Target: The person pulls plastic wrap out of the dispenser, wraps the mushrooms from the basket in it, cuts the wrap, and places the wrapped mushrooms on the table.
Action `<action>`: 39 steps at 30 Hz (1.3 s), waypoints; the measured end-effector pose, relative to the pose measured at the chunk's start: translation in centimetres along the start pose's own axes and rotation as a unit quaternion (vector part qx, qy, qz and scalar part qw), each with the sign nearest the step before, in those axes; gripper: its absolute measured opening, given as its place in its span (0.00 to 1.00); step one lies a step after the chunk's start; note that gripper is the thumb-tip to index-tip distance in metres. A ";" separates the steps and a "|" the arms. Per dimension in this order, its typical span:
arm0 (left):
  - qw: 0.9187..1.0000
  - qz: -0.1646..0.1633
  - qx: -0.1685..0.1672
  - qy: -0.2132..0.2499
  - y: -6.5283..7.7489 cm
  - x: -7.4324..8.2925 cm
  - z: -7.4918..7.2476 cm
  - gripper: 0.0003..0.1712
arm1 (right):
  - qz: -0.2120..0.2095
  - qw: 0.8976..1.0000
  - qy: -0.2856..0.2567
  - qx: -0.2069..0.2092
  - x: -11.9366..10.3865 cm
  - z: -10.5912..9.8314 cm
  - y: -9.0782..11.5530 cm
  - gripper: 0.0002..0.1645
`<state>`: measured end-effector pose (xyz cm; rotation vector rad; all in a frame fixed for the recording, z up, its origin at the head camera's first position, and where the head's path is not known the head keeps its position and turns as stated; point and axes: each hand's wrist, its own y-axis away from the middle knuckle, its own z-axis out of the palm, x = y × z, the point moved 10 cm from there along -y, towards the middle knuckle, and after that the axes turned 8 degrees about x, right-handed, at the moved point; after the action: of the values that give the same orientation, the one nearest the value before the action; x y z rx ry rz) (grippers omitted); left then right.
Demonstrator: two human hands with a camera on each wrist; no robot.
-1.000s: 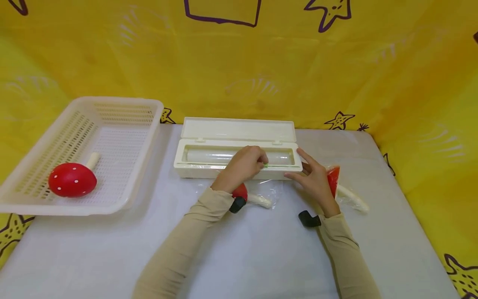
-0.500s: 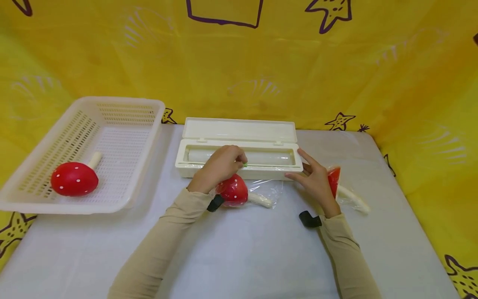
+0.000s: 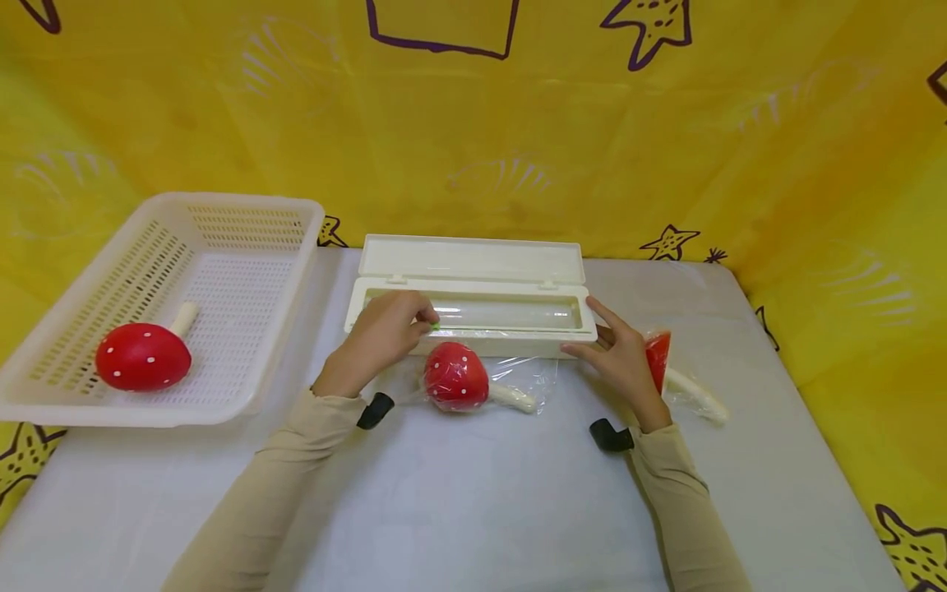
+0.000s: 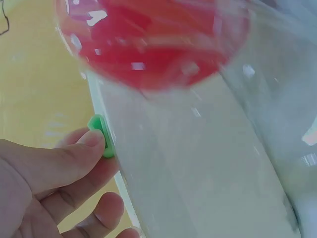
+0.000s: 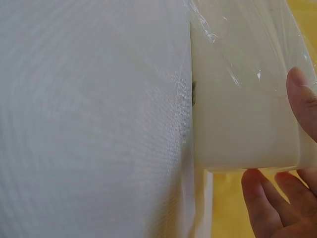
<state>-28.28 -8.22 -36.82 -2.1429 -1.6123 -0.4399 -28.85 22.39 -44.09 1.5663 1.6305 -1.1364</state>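
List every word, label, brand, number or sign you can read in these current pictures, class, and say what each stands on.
None: no readable writing, number or brand shows in any view.
Yellow backdrop: drawings only, such as outlined stars; no lettering.
White box, green slider, wrapped mushroom, basket: no lettering on the parts that show.

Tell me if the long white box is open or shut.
Open: the box has its lid swung back, leaving the roll inside visible.
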 end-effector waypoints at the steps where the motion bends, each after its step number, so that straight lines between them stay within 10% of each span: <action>1: 1.000 0.001 0.007 -0.003 0.2 -0.3 -0.3 0.07 | -0.001 1.000 0.000 -0.001 0.0 0.0 0.0 0.52; 12: 0.990 0.038 0.113 -0.079 2.5 -1.9 -2.8 0.07 | -0.011 1.000 -0.016 -0.003 -0.1 0.3 0.0 0.51; 39: 0.988 0.018 0.152 -0.010 5.2 -6.4 -5.4 0.07 | 0.002 1.000 -0.011 -0.011 0.0 0.2 0.1 0.53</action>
<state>-25.05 -17.46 -36.04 -1.9474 -1.5377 -0.1487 -28.77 22.17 -44.17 1.5370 1.6192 -1.1266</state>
